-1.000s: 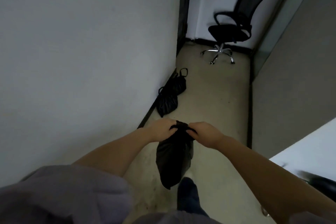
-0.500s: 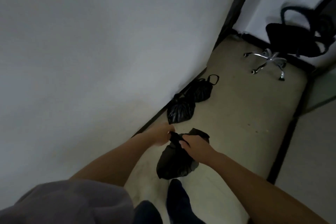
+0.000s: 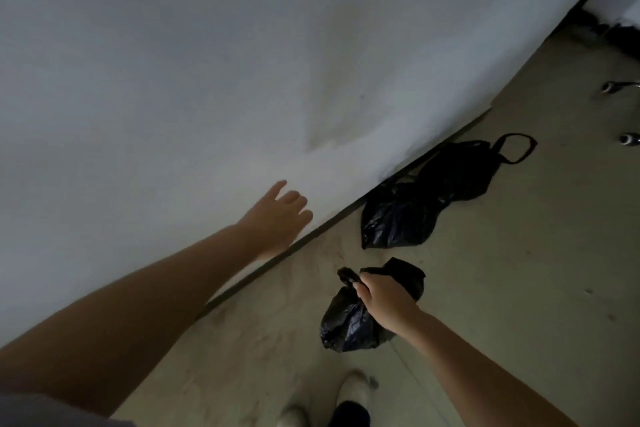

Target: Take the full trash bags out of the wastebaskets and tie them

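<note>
Right hand [image 3: 384,302] fingers [image 3: 360,286] curled round the gathered neck of a small crinkled black plastic trash bag [image 3: 346,322], which hangs low, just above the floor [image 3: 502,305]. Left hand [image 3: 277,218] has let go since half a second ago — fingers now spread and relaxed, against or just off the pale wall [image 3: 173,62]. Reads as knot finished, bag being set down. Bag bulges, contents unseen. Two more black tied bags [image 3: 429,198] lie by the skirting, touching each other — no wastebasket in view
</note>
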Available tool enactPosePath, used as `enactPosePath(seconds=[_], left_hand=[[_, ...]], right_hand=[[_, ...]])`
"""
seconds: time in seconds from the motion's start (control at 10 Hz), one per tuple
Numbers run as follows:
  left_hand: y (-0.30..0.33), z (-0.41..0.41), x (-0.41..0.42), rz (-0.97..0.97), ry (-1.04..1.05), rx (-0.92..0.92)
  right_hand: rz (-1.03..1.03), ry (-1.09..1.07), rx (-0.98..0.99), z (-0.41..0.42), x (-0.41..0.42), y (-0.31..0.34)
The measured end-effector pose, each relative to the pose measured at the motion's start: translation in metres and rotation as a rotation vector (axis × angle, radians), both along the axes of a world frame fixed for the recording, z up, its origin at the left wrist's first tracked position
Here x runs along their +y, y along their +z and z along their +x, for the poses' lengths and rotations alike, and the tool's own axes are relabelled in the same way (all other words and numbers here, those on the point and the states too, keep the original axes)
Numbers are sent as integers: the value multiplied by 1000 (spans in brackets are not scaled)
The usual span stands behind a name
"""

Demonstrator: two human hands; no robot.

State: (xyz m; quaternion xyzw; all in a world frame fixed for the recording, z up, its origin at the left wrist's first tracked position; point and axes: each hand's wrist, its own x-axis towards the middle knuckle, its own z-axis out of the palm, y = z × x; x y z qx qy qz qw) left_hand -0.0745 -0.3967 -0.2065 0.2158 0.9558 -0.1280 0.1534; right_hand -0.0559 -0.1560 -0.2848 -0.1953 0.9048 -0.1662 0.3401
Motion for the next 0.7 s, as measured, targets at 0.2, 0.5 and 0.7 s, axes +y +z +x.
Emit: enactPosePath(seconds=[0.2,0.5,0.7], left_hand=[[-41,-11,-69,-177,-255,231],[-72,-15,-86,-163,-375,450],[-55,-14,-74,-106,-332,383]], right_hand=[[-13,-36,76,-23,-25,-102],[95,87,51,-18,-45,-208],[56,71,-95,-28,-34,-176]])
